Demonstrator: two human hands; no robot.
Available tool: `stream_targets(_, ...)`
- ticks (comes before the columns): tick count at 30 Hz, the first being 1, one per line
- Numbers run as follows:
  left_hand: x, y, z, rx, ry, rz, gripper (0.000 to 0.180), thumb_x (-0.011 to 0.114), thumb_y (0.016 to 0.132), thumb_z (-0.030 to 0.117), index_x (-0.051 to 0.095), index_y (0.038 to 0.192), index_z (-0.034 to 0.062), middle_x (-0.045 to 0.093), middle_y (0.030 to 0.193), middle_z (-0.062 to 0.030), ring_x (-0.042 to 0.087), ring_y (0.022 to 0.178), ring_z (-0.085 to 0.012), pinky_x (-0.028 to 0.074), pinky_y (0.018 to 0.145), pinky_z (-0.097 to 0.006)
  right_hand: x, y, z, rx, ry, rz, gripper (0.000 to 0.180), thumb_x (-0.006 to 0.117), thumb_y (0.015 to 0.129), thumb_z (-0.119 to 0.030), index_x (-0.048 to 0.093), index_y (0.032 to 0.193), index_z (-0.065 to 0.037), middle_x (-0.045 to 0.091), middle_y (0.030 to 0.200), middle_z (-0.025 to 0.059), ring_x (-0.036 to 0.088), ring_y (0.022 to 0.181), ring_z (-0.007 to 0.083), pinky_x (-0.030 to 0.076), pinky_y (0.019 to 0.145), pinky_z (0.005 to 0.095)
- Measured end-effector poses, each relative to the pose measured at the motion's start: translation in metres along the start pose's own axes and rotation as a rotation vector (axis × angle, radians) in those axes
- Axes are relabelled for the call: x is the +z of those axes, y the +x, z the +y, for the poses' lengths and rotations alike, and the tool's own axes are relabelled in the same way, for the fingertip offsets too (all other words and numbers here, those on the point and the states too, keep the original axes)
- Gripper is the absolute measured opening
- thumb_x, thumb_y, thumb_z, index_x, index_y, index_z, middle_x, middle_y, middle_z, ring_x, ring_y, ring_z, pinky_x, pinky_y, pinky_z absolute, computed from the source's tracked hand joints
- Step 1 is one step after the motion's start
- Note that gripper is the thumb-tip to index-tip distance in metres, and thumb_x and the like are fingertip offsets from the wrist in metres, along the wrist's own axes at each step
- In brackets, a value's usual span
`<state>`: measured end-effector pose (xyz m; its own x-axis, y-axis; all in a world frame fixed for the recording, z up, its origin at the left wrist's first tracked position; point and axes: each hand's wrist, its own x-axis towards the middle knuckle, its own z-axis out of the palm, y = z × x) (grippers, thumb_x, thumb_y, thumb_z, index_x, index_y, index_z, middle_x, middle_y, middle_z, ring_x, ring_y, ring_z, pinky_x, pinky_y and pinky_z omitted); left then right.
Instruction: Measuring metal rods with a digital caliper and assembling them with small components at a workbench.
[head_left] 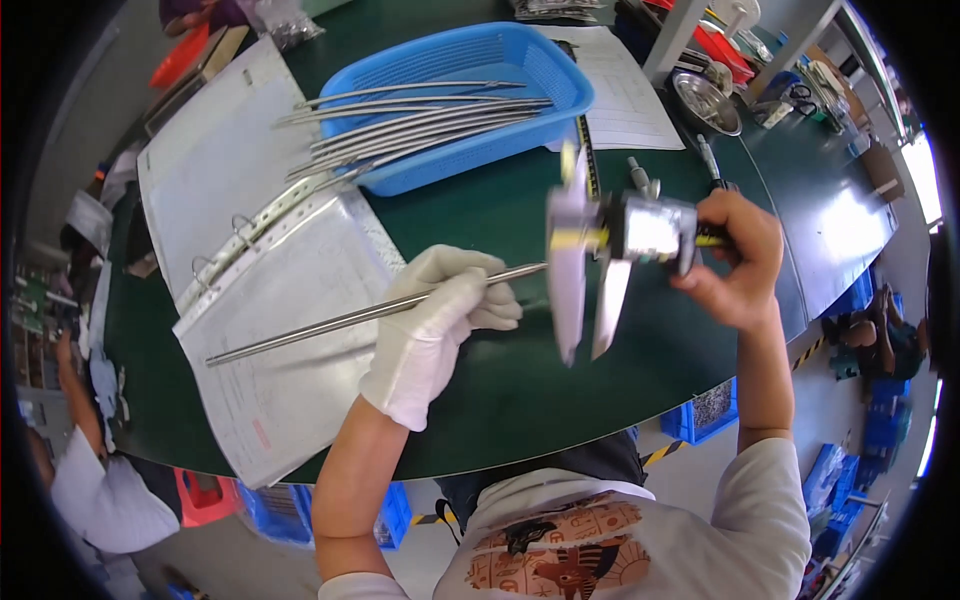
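— Looking down at what?

— A dark green counter [500, 210] with a curved edge, carrying an open ring binder of plastic-sleeved pages [270, 290] and a blue plastic basket [470, 60] of long metal rods.

— And the hands?

— The white-gloved left hand [435, 325] pinches a thin steel rod [330, 322] above the binder. The bare right hand [735, 260] grips a digital metal caliper [610, 245], jaws apart, just beside the rod's tip.

— The room?

— Grey floor, blue crates [700, 410] below.
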<state>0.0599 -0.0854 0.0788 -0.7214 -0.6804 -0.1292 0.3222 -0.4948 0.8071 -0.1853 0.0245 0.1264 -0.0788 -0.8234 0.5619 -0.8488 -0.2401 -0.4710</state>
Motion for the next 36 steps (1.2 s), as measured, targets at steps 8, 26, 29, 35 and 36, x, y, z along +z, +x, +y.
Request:
stream_targets(8,-0.006,0.010,-0.008,0.125,-0.015,0.046,0.008,0.048,0.086,0.007,0.050,0.089,-0.0001,0.055,0.080,-0.0098,0.056,0.072,-0.0186,0.049,0.069,-0.034,0.022,-0.002,0.030,-0.421,-0.064,0.206,0.045,0.069,0.061,-0.049,0.053,0.065,-0.006,0.043,0.052,0.0026,0.039,0.040,0.0187,0.028,0.040,0.0282)
stream_targets(26,-0.019,0.003,-0.018,0.047,0.050,0.078,0.030,0.044,0.089,0.017,0.051,0.103,-0.0081,0.060,0.093,-0.0212,0.060,0.090,-0.0310,0.048,0.080,-0.039,0.030,-0.023,0.034,-0.213,-0.134,-0.043,0.049,0.071,0.058,-0.053,0.051,0.063,-0.009,0.038,0.051,0.0002,0.038,0.039,0.0162,0.027,0.038,0.0272)
stream_targets(29,-0.018,0.005,-0.021,0.072,0.043,0.123,0.030,0.045,0.089,0.018,0.050,0.104,-0.0072,0.060,0.092,-0.0211,0.060,0.089,-0.0310,0.048,0.080,-0.040,0.030,-0.026,0.033,-0.186,-0.217,-0.036,0.047,0.072,0.056,-0.051,0.050,0.062,-0.010,0.037,0.051,-0.0007,0.037,0.039,0.0168,0.027,0.039,0.0276)
stream_targets(35,-0.009,0.004,-0.022,0.055,0.037,0.131,0.030,0.046,0.089,0.018,0.049,0.105,-0.0061,0.059,0.089,-0.0201,0.060,0.086,-0.0334,0.050,0.078,-0.041,0.031,-0.028,0.032,-0.066,-0.177,-0.094,0.059,0.072,0.044,-0.059,0.041,0.054,-0.011,0.032,0.048,0.0008,0.033,0.039,0.0200,0.024,0.040,0.0303)
stream_targets(36,-0.006,0.002,-0.022,0.023,0.055,0.121,0.028,0.047,0.088,0.020,0.050,0.104,-0.0034,0.058,0.088,-0.0157,0.058,0.081,-0.0284,0.048,0.074,-0.038,0.031,-0.028,0.032,-0.052,-0.194,-0.104,0.061,0.072,0.042,-0.061,0.039,0.052,-0.010,0.031,0.048,0.0009,0.033,0.039,0.0201,0.024,0.040,0.0304)
